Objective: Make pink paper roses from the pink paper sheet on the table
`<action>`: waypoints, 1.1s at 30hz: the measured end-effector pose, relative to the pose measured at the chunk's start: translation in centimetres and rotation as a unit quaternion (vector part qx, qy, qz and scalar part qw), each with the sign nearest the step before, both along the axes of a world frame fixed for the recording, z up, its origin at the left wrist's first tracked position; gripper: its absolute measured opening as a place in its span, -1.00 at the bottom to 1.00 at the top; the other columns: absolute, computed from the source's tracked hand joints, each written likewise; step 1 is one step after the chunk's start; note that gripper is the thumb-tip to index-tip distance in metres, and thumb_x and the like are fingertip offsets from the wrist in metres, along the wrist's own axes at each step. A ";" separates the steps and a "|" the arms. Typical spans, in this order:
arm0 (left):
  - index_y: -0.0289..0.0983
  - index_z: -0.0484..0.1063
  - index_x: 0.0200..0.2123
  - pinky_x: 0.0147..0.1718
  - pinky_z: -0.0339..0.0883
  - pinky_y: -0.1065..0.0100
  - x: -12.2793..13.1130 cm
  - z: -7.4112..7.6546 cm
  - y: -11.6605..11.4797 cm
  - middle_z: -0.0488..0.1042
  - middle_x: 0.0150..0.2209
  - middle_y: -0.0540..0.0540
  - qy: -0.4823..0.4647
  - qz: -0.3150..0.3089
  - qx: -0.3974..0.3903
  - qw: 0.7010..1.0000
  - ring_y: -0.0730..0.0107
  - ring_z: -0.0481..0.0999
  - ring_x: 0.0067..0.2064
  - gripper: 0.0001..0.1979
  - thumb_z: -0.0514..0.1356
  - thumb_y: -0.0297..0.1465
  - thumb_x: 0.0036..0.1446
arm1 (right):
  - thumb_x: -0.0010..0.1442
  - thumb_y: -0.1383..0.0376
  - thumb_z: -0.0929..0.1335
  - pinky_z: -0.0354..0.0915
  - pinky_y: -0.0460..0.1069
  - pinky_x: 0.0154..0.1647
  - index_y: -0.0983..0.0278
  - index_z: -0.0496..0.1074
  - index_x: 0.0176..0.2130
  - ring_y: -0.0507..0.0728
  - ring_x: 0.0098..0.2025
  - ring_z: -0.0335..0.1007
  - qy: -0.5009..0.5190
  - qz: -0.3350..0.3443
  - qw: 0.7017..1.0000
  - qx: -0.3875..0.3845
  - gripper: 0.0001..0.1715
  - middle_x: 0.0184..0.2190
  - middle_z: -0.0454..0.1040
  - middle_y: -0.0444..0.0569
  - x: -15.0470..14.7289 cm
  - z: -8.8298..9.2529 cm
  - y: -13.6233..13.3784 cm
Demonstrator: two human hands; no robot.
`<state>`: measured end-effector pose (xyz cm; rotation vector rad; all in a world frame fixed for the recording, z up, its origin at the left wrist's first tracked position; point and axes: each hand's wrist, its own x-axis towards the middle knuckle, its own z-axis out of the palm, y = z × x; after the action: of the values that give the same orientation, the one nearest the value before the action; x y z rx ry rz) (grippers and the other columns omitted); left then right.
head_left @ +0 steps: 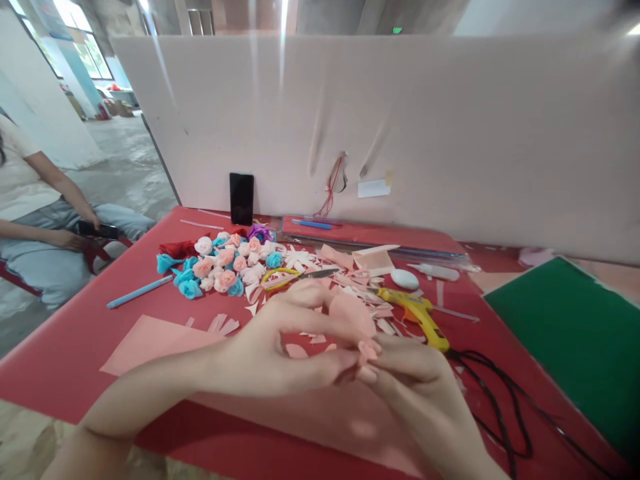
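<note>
My left hand (285, 340) and my right hand (420, 373) meet in front of me, fingertips pinched together around a small pink paper flower (369, 350). A rounded pink paper petal (353, 310) rises behind my left fingers; whether it is joined to the flower I cannot tell. Beneath my hands lie a large pink paper sheet (330, 413) and some loose petals (296, 351). Yellow-handled scissors (281, 279) rest among paper scraps just beyond my left hand. A yellow glue gun (417, 313) lies past my right hand, its black cord trailing to the right.
Pink, white, blue and purple paper flowers (225, 263) are heaped at left on the red table (65, 360). Nearby are a blue stick (140, 291) and an upright phone (242, 199). A green board (565, 353) lies right. At far left sits a person (40, 193) holding a phone.
</note>
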<state>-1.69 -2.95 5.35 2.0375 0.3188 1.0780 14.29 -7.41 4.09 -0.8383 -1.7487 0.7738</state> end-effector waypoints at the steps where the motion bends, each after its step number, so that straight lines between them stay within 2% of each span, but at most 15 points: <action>1: -0.36 0.47 -0.44 -0.19 0.34 0.36 0.1 -0.1 0.0 0.50 -0.41 -0.08 -0.014 -0.025 -0.030 0.999 0.47 0.43 -0.31 -0.88 0.17 -0.62 0.04 | 0.16 0.31 0.35 0.32 -0.21 -0.57 0.18 0.53 -0.52 -0.02 -0.59 0.43 0.020 0.015 0.999 -0.021 -0.75 -0.64 0.51 -0.17 0.0 -0.1 0.0; 4: -0.35 0.49 -0.48 -0.23 0.38 0.40 0.2 -0.4 0.3 0.49 -0.42 -0.06 -0.047 -0.084 -0.111 0.989 0.47 0.44 -0.29 -0.87 0.20 -0.64 0.01 | 0.15 0.18 0.36 0.33 -0.20 -0.57 0.13 0.56 -0.50 -0.02 -0.62 0.41 0.083 0.080 0.989 -0.092 -0.76 -0.67 0.50 -0.18 -0.2 -0.6 0.0; 6: -0.32 0.50 -0.49 -0.24 0.39 0.41 0.2 -0.6 0.4 0.49 -0.42 -0.05 -0.056 -0.107 -0.145 0.982 0.48 0.45 -0.30 -0.85 0.22 -0.65 -0.02 | 0.13 0.13 0.36 0.33 -0.19 -0.58 0.13 0.56 -0.50 -0.02 -0.65 0.38 0.102 0.101 0.983 -0.113 -0.74 -0.69 0.48 -0.18 -0.3 -0.8 0.1; 9: -0.32 0.51 -0.51 -0.29 0.38 0.41 0.2 -0.9 0.5 0.50 -0.45 -0.05 -0.061 -0.100 -0.155 0.981 0.49 0.43 -0.33 -0.83 0.22 -0.67 -0.03 | 0.15 0.16 0.35 0.33 -0.17 -0.59 0.18 0.52 -0.57 -0.02 -0.64 0.37 0.058 0.046 0.996 -0.059 -0.68 -0.71 0.45 -0.17 -0.4 -0.7 0.1; 12: -0.32 0.52 -0.51 -0.30 0.35 0.37 0.4 -1.3 0.4 0.52 -0.46 -0.07 -0.076 -0.025 -0.067 0.995 0.49 0.40 -0.38 -0.87 0.24 -0.64 -0.04 | 0.15 0.33 0.35 0.33 -0.14 -0.59 0.22 0.48 -0.55 0.01 -0.60 0.37 -0.041 -0.079 0.992 0.089 -0.75 -0.69 0.41 -0.16 -0.4 -0.5 0.0; 15: -0.34 0.52 -0.49 -0.34 0.31 0.33 0.7 -1.8 0.3 0.52 -0.49 -0.09 -0.084 0.083 0.076 0.990 0.46 0.33 -0.41 -0.95 0.26 -0.56 -0.03 | 0.12 0.49 0.32 0.39 -0.09 -0.50 0.26 0.43 -0.44 0.03 -0.54 0.40 -0.117 -0.178 0.951 0.226 -0.82 -0.59 0.46 -0.13 -0.4 -1.0 -0.3; 17: -0.34 0.52 -0.49 -0.38 0.31 0.35 0.8 -2.1 0.3 0.50 -0.53 -0.09 -0.094 0.132 0.149 0.975 0.44 0.28 -0.39 -0.96 0.27 -0.52 -0.02 | 0.10 0.54 0.31 0.41 -0.06 -0.45 0.29 0.40 -0.41 0.06 -0.50 0.44 -0.152 -0.214 0.920 0.291 -0.82 -0.54 0.50 -0.08 -0.4 -1.5 -0.5; 19: -0.32 0.52 -0.47 -0.38 0.30 0.36 0.9 -2.3 0.3 0.48 -0.55 -0.06 -0.095 0.150 0.191 0.965 0.43 0.27 -0.39 -0.96 0.26 -0.50 0.00 | 0.07 0.56 0.32 0.41 -0.04 -0.46 0.30 0.38 -0.43 0.09 -0.49 0.46 -0.172 -0.237 0.894 0.340 -0.82 -0.55 0.52 -0.04 -0.4 -1.9 -0.6; 22: -0.31 0.52 -0.42 -0.33 0.32 0.35 0.9 -2.2 0.3 0.44 -0.55 -0.05 -0.074 0.151 0.202 0.965 0.43 0.31 -0.38 -0.92 0.21 -0.47 0.07 | 0.00 0.59 0.33 0.41 -0.02 -0.47 0.28 0.38 -0.44 0.12 -0.49 0.48 -0.167 -0.250 0.881 0.365 -0.78 -0.58 0.52 -0.06 -0.3 -2.2 -0.5; 25: -0.33 0.53 -0.41 -0.34 0.32 0.33 0.7 -1.9 0.2 0.43 -0.53 -0.08 -0.054 0.144 0.169 0.974 0.42 0.33 -0.39 -0.88 0.18 -0.47 0.09 | -0.03 0.62 0.32 0.40 -0.04 -0.48 0.26 0.38 -0.45 0.10 -0.50 0.46 -0.118 -0.233 0.908 0.327 -0.73 -0.59 0.49 -0.10 -0.2 -2.0 -0.4; 29: -0.38 0.47 -0.49 -0.32 0.32 0.27 0.5 -1.5 0.1 0.45 -0.52 -0.14 0.002 0.113 0.123 0.986 0.40 0.36 -0.40 -0.82 0.11 -0.50 0.10 | 0.09 0.53 0.32 0.40 -0.09 -0.44 0.23 0.42 -0.44 0.05 -0.45 0.45 -0.054 -0.210 0.964 0.155 -0.78 -0.44 0.52 -0.09 0.3 -1.6 -0.5; 33: -0.35 0.39 -0.51 -0.26 0.31 0.26 0.7 -1.5 0.1 0.49 -0.47 -0.11 0.009 0.099 0.124 0.987 0.43 0.37 -0.39 -0.85 0.09 -0.54 0.06 | 0.14 0.37 0.34 0.43 -0.11 -0.28 0.17 0.52 -0.41 0.10 -0.26 0.50 -0.042 -0.166 0.985 0.026 -0.83 -0.29 0.54 -0.09 1.1 -1.8 -0.9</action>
<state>-1.02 -2.85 3.80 2.2735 0.4217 1.2758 15.38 -8.27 2.33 -1.1037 -1.6375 0.4747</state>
